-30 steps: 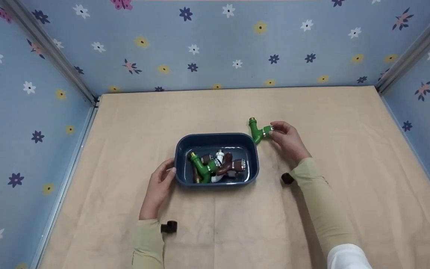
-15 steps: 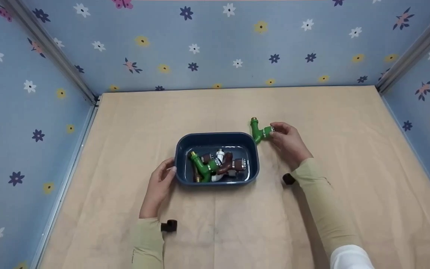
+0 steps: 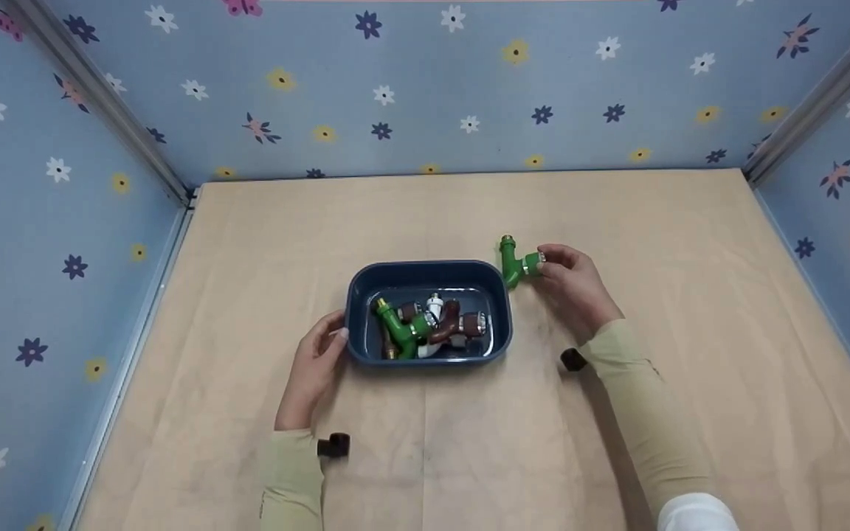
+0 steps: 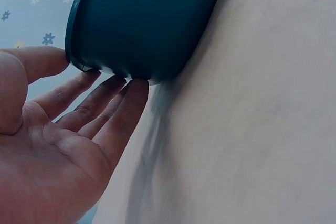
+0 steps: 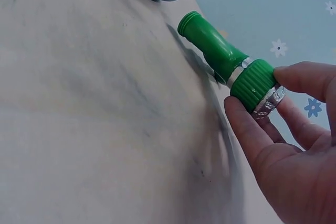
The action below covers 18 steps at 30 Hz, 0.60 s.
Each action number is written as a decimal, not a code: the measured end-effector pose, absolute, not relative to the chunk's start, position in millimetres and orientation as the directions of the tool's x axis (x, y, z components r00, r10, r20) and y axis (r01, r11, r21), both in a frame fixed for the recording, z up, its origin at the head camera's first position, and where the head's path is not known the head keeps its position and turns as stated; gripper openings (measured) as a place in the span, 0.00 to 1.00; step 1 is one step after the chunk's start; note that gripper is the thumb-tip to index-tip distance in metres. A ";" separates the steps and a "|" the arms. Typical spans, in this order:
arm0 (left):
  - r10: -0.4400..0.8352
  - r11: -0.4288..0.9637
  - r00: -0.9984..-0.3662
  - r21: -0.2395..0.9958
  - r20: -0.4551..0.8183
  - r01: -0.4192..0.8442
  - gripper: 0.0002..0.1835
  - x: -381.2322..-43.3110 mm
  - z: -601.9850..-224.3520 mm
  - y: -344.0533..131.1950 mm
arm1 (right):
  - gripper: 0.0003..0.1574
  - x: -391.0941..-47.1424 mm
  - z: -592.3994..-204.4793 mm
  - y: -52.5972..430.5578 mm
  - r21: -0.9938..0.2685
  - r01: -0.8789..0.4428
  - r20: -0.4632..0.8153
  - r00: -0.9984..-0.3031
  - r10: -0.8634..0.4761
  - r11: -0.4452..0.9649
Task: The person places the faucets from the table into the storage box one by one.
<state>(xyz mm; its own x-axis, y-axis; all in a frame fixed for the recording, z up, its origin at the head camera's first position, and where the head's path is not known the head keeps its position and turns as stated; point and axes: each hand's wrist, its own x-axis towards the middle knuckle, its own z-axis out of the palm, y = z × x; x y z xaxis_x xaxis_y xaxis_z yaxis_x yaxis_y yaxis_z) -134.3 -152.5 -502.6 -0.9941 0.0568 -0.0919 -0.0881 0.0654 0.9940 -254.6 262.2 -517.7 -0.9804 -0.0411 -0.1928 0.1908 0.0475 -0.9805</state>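
Observation:
My right hand pinches a green plastic tap by its ribbed knob, just off the right end of a dark blue basin. In the right wrist view the tap's green spout points away from my fingers, and a silvery band rings the knob's end. On the basin's left end rest the fingertips of my left hand, its fingers nearly straight and the thumb at the rim. Inside the basin lie another green tap, a brown tap and a partly hidden white tap.
Beige cloth covers the table under the basin. Flower-patterned blue panels stand at the back and both sides. A small black wrist camera sits by the left forearm, another black camera by the right.
My right hand and the green tap have shifted slightly to the right and toward me. The left hand and the basin stay where they were.

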 end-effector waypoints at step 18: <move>0.049 0.029 -0.996 0.997 -0.075 -0.074 0.21 -137.3 -514.4 -154.9 | 0.27 -221.7 -489.0 267.3 -0.977 0.212 -0.212 -0.977 -0.033 -0.003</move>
<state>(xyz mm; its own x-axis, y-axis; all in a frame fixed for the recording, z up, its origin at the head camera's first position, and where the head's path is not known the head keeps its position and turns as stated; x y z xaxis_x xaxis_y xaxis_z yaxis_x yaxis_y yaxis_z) -137.3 -154.9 -514.4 -0.9960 0.0488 -0.0750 -0.0737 0.0292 0.9969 -221.7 267.3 -489.0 -0.9768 -0.0326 -0.2115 0.2117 -0.0030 -0.9773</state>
